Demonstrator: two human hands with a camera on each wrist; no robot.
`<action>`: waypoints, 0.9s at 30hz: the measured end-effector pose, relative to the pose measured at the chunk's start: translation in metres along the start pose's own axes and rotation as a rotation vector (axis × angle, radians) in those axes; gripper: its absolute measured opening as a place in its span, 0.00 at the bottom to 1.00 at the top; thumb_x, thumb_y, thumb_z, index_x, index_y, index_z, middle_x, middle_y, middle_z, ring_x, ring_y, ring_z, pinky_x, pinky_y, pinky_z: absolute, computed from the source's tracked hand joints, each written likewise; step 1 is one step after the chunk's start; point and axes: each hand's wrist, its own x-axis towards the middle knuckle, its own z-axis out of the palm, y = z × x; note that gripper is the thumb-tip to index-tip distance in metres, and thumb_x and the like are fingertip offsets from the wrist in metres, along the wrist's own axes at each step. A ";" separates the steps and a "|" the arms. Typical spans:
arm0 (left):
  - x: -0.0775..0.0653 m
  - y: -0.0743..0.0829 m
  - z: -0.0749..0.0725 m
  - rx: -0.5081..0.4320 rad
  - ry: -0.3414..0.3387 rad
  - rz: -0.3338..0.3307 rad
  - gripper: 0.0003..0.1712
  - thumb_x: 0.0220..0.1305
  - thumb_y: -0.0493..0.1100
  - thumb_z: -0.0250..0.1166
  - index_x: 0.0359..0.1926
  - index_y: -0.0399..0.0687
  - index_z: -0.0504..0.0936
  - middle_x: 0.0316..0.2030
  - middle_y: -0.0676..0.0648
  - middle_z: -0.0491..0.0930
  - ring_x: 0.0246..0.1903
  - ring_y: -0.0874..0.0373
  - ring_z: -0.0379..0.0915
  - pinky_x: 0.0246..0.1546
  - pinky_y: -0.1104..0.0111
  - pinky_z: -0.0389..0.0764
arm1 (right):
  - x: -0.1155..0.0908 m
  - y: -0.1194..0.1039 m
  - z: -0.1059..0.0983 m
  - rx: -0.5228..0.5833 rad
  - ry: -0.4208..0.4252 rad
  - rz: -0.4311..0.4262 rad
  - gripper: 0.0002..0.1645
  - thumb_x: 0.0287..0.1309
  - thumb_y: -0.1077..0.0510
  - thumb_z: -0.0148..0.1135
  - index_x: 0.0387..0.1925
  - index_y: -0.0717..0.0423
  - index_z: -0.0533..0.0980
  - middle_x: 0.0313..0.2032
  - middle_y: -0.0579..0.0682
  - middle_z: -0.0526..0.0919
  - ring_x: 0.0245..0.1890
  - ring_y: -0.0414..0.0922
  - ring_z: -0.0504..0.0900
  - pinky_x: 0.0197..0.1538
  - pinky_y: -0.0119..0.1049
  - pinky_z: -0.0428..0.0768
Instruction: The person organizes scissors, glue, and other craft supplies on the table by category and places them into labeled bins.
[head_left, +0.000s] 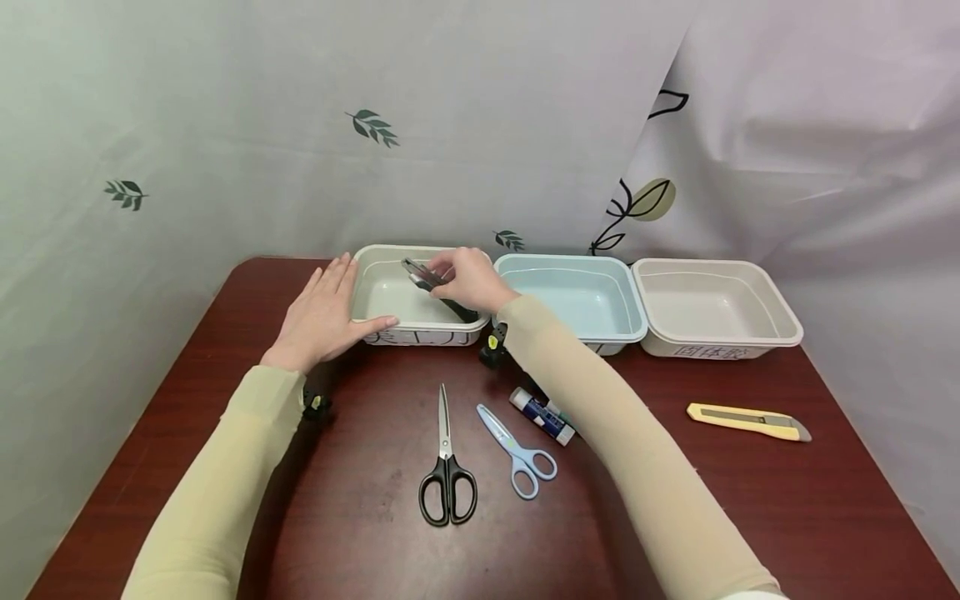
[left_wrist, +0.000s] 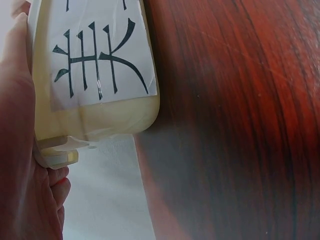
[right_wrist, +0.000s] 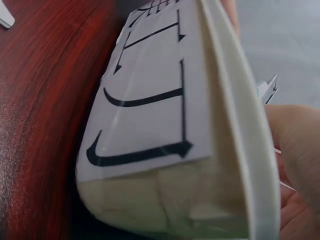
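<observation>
In the head view my right hand pinches a slim black-and-silver utility knife. The knife is tilted inside the cream bin, its lower end near the bin's right front corner. Only its pale tip shows past the rim in the right wrist view. My left hand rests against the bin's left side with straight fingers, the thumb along the front rim. A paper label with black characters covers the bin's front.
A blue bin and a beige bin stand right of the cream one. Nearer lie black-handled scissors, light-blue scissors and a glue stick, with another item partly under my right arm. A yellow utility knife lies far right.
</observation>
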 end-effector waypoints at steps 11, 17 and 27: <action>0.000 0.002 0.000 0.000 -0.011 0.002 0.70 0.60 0.82 0.54 0.78 0.29 0.45 0.78 0.32 0.44 0.78 0.40 0.38 0.77 0.54 0.36 | -0.005 -0.005 -0.004 -0.051 0.007 0.011 0.34 0.59 0.55 0.75 0.65 0.60 0.76 0.61 0.54 0.81 0.60 0.49 0.79 0.62 0.33 0.75; 0.001 0.002 -0.001 0.004 -0.016 0.005 0.70 0.60 0.82 0.53 0.78 0.29 0.45 0.78 0.32 0.44 0.77 0.40 0.38 0.77 0.55 0.36 | -0.014 -0.011 -0.027 0.013 0.072 0.000 0.34 0.61 0.52 0.74 0.66 0.59 0.76 0.62 0.53 0.80 0.62 0.49 0.77 0.63 0.37 0.75; 0.001 0.001 -0.001 -0.004 -0.011 -0.001 0.71 0.59 0.82 0.55 0.79 0.29 0.45 0.78 0.32 0.44 0.77 0.40 0.39 0.77 0.54 0.37 | -0.041 -0.017 -0.064 0.086 0.142 -0.103 0.34 0.60 0.50 0.75 0.65 0.55 0.78 0.61 0.50 0.81 0.63 0.45 0.77 0.64 0.37 0.75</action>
